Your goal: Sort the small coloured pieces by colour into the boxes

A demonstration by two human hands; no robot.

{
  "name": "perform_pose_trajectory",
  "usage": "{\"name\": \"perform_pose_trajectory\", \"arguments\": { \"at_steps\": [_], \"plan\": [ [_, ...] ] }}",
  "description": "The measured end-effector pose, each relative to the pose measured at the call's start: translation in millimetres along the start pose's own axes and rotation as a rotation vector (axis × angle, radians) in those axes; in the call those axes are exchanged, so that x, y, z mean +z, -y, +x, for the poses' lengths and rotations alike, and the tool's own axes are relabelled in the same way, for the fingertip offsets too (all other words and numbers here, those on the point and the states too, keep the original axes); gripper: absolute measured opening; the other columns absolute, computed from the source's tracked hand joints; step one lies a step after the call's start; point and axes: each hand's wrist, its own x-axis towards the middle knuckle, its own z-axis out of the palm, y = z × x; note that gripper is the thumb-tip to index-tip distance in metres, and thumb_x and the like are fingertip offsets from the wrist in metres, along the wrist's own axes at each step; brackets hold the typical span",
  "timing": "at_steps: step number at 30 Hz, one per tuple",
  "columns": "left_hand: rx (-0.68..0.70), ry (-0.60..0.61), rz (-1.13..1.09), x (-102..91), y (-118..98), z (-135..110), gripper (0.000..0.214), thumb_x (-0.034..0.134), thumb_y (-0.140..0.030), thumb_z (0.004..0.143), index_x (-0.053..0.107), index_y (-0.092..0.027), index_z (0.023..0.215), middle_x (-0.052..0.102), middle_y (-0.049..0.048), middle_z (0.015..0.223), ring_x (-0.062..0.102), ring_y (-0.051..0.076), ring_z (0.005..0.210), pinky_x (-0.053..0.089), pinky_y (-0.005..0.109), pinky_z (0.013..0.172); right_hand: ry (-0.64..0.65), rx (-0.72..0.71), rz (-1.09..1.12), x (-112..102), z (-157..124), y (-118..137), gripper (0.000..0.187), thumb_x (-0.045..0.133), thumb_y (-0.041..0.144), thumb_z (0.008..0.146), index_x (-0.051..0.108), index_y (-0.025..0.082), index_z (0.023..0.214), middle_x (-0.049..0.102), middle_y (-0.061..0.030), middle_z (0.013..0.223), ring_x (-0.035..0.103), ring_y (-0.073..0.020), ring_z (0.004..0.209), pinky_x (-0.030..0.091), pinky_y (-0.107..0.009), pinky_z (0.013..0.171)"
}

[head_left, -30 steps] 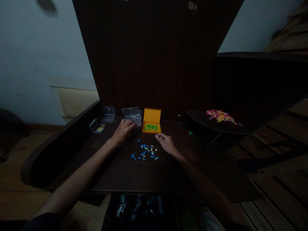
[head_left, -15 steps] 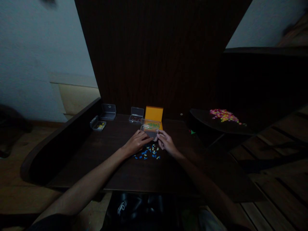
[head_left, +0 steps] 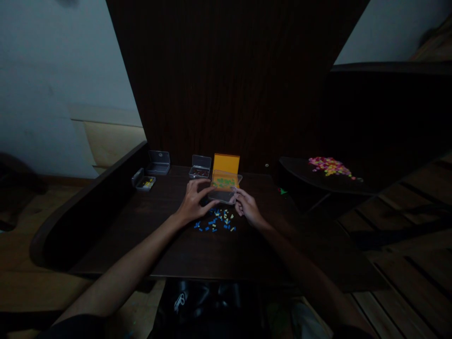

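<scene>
A clear plastic box (head_left: 222, 196) with its see-through lid raised is between my two hands, in front of an open orange case (head_left: 226, 163). My left hand (head_left: 193, 201) curves around the box's left side, thumb and fingers at its edge. On the other side, my right hand (head_left: 247, 207) pinches the box's right front corner. Green pieces (head_left: 225, 182) show through the clear lid. Just below the box, small blue and pale yellow pieces (head_left: 219, 220) lie scattered on the dark wooden desk (head_left: 197, 256).
Toward the back left stand an open clear box (head_left: 158, 165), another with dark reddish pieces (head_left: 200, 170), and one with yellow pieces (head_left: 144, 181). A pink and yellow heap (head_left: 330, 167) rests on the right shelf (head_left: 296, 170). A green bit (head_left: 282, 190) lies near the shelf.
My left hand has shifted up and left, its fingers spreading from the box's front to its left side. The clear lid's angle has changed. My right hand keeps its hold on the corner.
</scene>
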Motion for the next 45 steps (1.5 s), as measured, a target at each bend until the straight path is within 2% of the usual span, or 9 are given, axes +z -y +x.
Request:
{"name": "perform_pose_trajectory", "arguments": {
  "at_steps": [3,7,12,15,19,22,26,30,45],
  "plan": [
    [-0.141,0.008,-0.117,-3.7,1.1,2.2,0.048,0.073,-0.04,0.075,0.062,-0.022,0.118,0.044,0.0117,0.133,0.043,0.029,0.124,0.038,0.05,0.104,-0.001,0.003,-0.006,-0.6,-0.4,2.1,0.045,0.058,0.046,0.079,0.057,0.016,0.112,0.061,0.0033,0.068,0.035,-0.002,0.033,0.022,-0.017,0.031],
    [-0.274,0.125,-0.4,-3.2,2.2,3.2,0.057,0.072,-0.039,0.075,0.055,-0.022,0.127,0.04,0.0124,0.14,0.04,0.031,0.131,0.039,0.049,0.106,0.037,0.006,-0.015,-0.2,-1.6,3.3,0.046,0.057,0.046,0.08,0.057,0.016,0.115,0.059,0.0037,0.068,0.035,-0.0022,0.035,0.022,-0.017,0.031],
    [-0.451,0.269,-0.922,5.2,1.5,-0.5,0.073,0.073,-0.03,0.075,0.04,-0.021,0.14,0.057,0.013,0.122,0.06,0.022,0.102,0.051,0.038,0.09,0.089,0.022,-0.052,-0.8,-0.8,-0.5,0.053,0.057,0.049,0.079,0.055,0.016,0.121,0.058,0.0031,0.069,0.035,-0.0032,0.035,0.024,-0.019,0.033],
    [-0.531,0.265,-1.066,8.8,2.5,-1.2,0.081,0.077,-0.024,0.071,0.037,-0.023,0.142,0.055,0.0131,0.123,0.061,0.016,0.092,0.052,0.032,0.083,0.124,0.015,-0.142,-8.1,2.0,0.6,0.056,0.055,0.051,0.081,0.056,0.015,0.124,0.059,0.0024,0.069,0.035,-0.0038,0.035,0.025,-0.02,0.034],
    [-0.595,0.206,-1.09,9.1,5.7,1.1,0.086,0.079,-0.019,0.067,0.037,-0.026,0.142,0.051,0.0132,0.13,0.061,0.013,0.089,0.053,0.028,0.079,0.114,-0.084,-0.362,-27.8,4.6,10.9,0.043,0.049,0.049,0.087,0.068,0.015,0.106,0.062,-0.0014,0.073,0.042,-0.0063,0.044,0.031,-0.021,0.041],
    [-0.624,0.154,-1.075,8.2,7.5,2.5,0.088,0.079,-0.018,0.066,0.036,-0.027,0.142,0.05,0.0131,0.13,0.061,0.013,0.089,0.053,0.026,0.077,0.247,-0.177,-0.579,-40.0,2.6,18.7,0.029,0.06,0.041,0.083,0.072,0.015,0.084,0.065,-0.0044,0.078,0.052,-0.0109,0.061,0.04,-0.022,0.053],
    [-0.634,0.112,-1.063,7.5,8.1,3.2,0.088,0.079,-0.019,0.067,0.035,-0.028,0.142,0.047,0.0131,0.132,0.061,0.013,0.09,0.053,0.024,0.073,0.489,-0.204,-0.728,-42.7,-1.6,19.9,0.025,0.068,0.037,0.078,0.074,0.016,0.091,0.061,-0.004,0.079,0.052,-0.0115,0.065,0.04,-0.022,0.055],
    [-0.621,0.101,-1.057,6.5,7.7,3.9,0.087,0.079,-0.02,0.067,0.035,-0.028,0.142,0.046,0.0133,0.133,0.061,0.013,0.09,0.053,0.024,0.072,0.606,-0.261,-0.789,-40.6,-2.0,16.1,0.027,0.069,0.037,0.079,0.074,0.018,0.097,0.06,-0.0039,0.083,0.051,-0.0104,0.064,0.041,-0.022,0.057],
    [-0.632,0.102,-1.066,7.8,9.3,3.8,0.089,0.08,-0.022,0.065,0.035,-0.028,0.142,0.045,0.0133,0.133,0.061,0.012,0.088,0.053,0.024,0.072,0.607,-0.365,-0.783,-35.1,-3.6,9.6,0.018,0.063,0.031,0.085,0.077,0.02,0.09,0.067,-0.0081,0.089,0.062,-0.0171,0.079,0.049,-0.03,0.073]
  ]
}}
